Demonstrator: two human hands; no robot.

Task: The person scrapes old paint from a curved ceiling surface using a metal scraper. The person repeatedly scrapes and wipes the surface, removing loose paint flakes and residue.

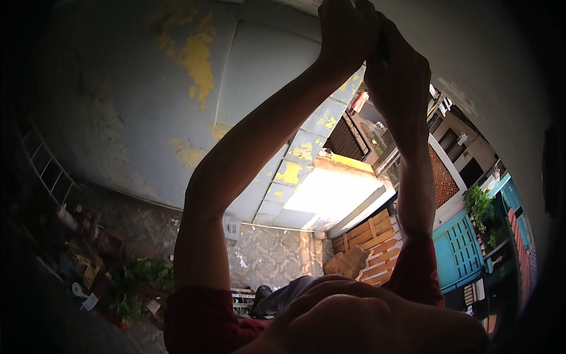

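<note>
Both arms are raised and meet near the top of the view. My left hand (347,33) is curled into a fist in deep shade at the upper edge. Just beside and below it, my right hand (400,79) is closed around a small dark object (384,53). Most of that object is hidden by the fingers, so its kind is unclear. Whether the left hand grips it too cannot be told. Behind the hands spreads a grey painted wall (269,62) with a seam and peeling patches of yellow paint (199,62).
Pale ladder rungs (242,297) show below by my leg. A ladder (51,170) stands far left, near potted plants (148,274) and a white roll (78,290). Wooden slats (376,230), a wooden slab (347,263) and a teal gate (460,248) are on the right.
</note>
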